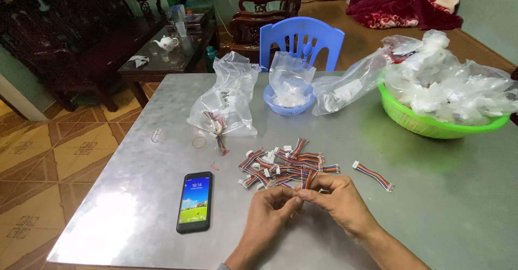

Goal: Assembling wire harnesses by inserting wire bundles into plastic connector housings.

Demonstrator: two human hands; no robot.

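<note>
Metal table (431,205) — grey, filling most of the frame; near edge cut off at the bottom.

Green basket (415,120), right edge of frame, heaped with clear plastic bags (448,81); contents hard to make out, far side cropped.

Blue plastic chair (302,38), top centre behind the table, lower half hidden.

Clear bag (229,94), upper centre-left, slumped open, a few coloured wires spilling from its mouth.

Small blue bowl (288,104), upper centre, stuffed with another crumpled bag.

Black phone (195,201), lower left of centre, lying flat, screen lit.

Pile of short multicoloured wire harnesses (286,165) with white connectors, centre of frame, just beyond the hands; individual pieces tangled, count not readable.

Right hand (340,197), lower centre, fingers pinched shut on a bundle of wires (307,179) standing up from the grip — lower part of the bundle hidden by the fingers.

Left hand (270,210), lower centre, fingertips closed against the same bundle, touching the right hand.

Single wire harness (373,175), right of centre, lying apart from the pile.

Rubber band (199,142), left of centre, flat on the table.
</note>
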